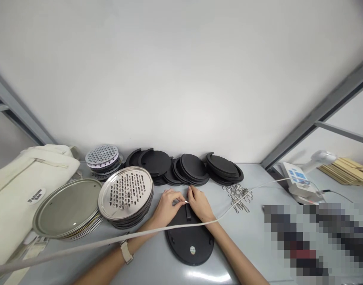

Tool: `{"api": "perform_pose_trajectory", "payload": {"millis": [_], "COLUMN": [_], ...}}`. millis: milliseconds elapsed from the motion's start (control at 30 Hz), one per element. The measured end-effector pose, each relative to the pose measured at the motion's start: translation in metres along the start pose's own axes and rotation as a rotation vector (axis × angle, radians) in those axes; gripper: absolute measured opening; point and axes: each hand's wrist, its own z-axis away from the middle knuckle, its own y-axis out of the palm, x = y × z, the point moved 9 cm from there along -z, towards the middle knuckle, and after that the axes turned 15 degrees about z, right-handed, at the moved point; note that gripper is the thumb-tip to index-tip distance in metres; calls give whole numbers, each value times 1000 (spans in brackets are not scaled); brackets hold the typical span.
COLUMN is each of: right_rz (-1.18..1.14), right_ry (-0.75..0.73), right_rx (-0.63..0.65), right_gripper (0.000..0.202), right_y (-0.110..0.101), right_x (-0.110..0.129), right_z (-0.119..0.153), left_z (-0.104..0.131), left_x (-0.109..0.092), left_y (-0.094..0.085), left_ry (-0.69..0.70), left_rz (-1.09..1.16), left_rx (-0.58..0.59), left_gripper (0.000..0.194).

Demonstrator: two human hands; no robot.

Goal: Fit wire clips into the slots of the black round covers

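A round black lid-like disc [191,243] lies flat on the table in front of me, with a small round sticker near its lower edge. A short black strap [188,212] runs down from its top edge. At the strap's upper end, my left hand [169,205] pinches a small shiny metal piece [186,202], mostly covered by the fingers. My right hand [200,204] bends its closed fingers against the same spot from the right; what they grip is hidden. Several metal hooks or clips [238,196] lie heaped to the right of this hand.
Stacked black discs [193,166] line the wall. Left of me stand stacks of perforated metal grater discs [126,194], olive-grey round trays [71,206] and a cream bag [9,206]. A pale cord [175,226] crosses before my arms. A white device [298,178] stands right.
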Motion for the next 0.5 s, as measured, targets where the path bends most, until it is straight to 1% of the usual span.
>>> {"api": "perform_pose_trajectory", "payload": {"millis": [133, 233, 333, 500], "right_rz": [45, 117, 149, 151], "right_ry": [6, -6, 25, 30], "right_rx": [37, 8, -42, -16], "right_gripper": [26, 22, 19, 24], "right_y": [4, 4, 1, 2], "right_x": [-1, -1, -4, -5], "right_z": [0, 1, 3, 4], "left_z": [-1, -1, -2, -2], "left_x": [3, 4, 2, 4], "left_y": [1, 2, 3, 3], "left_ry": [0, 0, 18, 25], "left_rz": [-9, -27, -32, -8], "left_rx": [4, 15, 32, 33], "left_gripper": [11, 14, 16, 15]}}
